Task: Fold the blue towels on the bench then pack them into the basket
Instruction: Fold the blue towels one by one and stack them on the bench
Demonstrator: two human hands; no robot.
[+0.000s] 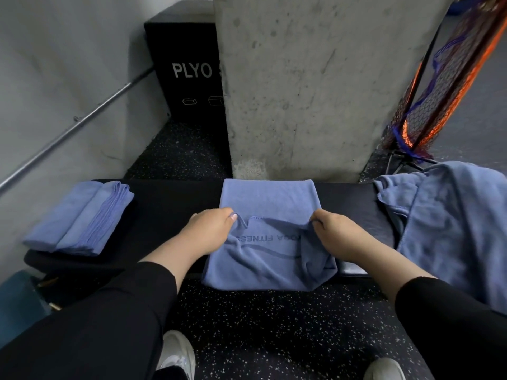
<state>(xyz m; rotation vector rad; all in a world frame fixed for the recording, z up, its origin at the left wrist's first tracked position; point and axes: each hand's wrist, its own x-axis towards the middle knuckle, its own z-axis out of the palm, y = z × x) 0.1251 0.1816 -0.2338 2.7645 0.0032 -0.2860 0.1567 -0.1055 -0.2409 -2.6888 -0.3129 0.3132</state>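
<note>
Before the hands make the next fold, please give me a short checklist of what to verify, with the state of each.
1. Left hand pinches the middle towel: ok.
2. Right hand pinches its edge: ok.
3. Towel fully on the bench: not ok, the near part hangs over.
4. Folded towels lie aside on the left: ok.
5. Unfolded pile lies apart on the right: ok.
6. Basket ready: cannot tell.

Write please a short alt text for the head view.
Both hands, left hand and right hand, pinch a blue towel on a black bench. Folded towels lie left; an unfolded towel pile lies right.
</note>
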